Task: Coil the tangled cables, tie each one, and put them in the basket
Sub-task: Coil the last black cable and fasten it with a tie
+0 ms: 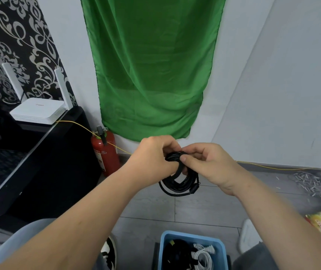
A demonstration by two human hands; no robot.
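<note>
Coil of black cable (pixel 179 182) held up between both hands, loops hanging below fingers, above grey tiled floor (pixel 204 207). Left hand (pixel 153 154) curled around coil top; right hand (pixel 204 160) pinching same spot. Behind: green cloth (pixel 152 65) on white wall (pixel 272 94), black desk (pixel 39 162), white router (pixel 37 112), red extinguisher (pixel 105 152). Below: blue basket (pixel 190 236) holding other cables (pixel 202 256).

Left hand (pixel 153 154) and right hand (pixel 204 162) gripping a coiled black cable (pixel 181 182), perhaps tying it, blue basket (pixel 162 242) below
</note>
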